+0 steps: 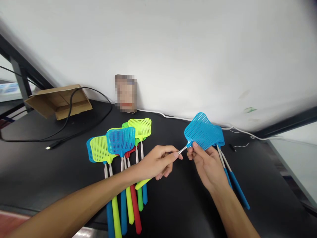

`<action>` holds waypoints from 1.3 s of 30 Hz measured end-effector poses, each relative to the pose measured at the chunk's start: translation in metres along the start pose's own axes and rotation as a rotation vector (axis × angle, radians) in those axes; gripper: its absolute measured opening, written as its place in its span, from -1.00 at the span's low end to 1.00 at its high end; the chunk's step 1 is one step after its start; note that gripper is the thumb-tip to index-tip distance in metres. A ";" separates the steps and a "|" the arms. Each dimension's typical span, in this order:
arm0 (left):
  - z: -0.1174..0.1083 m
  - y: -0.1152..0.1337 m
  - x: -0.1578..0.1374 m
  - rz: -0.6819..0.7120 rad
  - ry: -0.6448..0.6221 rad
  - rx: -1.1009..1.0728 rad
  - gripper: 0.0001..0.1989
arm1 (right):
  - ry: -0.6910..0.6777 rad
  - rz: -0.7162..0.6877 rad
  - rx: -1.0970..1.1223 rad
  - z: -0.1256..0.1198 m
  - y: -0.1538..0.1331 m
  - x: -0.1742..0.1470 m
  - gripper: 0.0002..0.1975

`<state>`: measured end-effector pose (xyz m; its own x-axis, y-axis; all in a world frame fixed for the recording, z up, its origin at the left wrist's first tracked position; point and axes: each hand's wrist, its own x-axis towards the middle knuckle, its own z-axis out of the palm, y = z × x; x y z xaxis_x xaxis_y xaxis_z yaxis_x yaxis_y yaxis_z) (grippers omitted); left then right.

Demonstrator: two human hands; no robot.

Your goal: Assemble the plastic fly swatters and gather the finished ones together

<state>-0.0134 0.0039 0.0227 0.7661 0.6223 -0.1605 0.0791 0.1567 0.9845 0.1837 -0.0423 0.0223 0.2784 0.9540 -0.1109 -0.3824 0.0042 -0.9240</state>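
Observation:
Both my hands are on one fly swatter with a blue perforated head [199, 130]. My left hand [158, 162] pinches its thin metal shaft [182, 150]. A yellow-green handle end [143, 184] pokes out below that hand, in line with the shaft. With thumb and fingers, my right hand [208, 162] grips the neck where shaft meets head. Behind it lie other blue fly swatters [237, 188] with blue handles, their heads partly covered. Left of my hands, several fly swatters [121, 140] in blue, yellow-green, green and red overlap on the black table; my left forearm crosses their shafts.
An open cardboard box [59, 100] lies at the back left, with a black cable [70, 114] looping in front of it. A blurred packet [125, 94] leans on the white wall [185, 59]. A white cord [168, 116] runs along the table's [178, 205] back edge.

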 end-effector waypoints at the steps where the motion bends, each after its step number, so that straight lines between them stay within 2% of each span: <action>1: 0.000 0.000 0.000 0.001 0.001 0.001 -0.65 | -0.004 0.003 -0.005 0.000 0.000 0.000 -0.83; 27: 0.002 0.003 -0.001 0.004 -0.013 -0.001 -0.61 | -0.077 0.057 0.060 0.003 0.000 -0.002 -0.77; 39: -0.002 0.009 0.000 -0.037 -0.115 -0.203 -0.65 | -0.098 0.066 0.063 0.002 0.002 -0.003 -0.75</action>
<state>-0.0144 0.0071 0.0310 0.8337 0.5236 -0.1754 -0.0128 0.3359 0.9418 0.1803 -0.0445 0.0217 0.1649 0.9774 -0.1320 -0.4522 -0.0440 -0.8908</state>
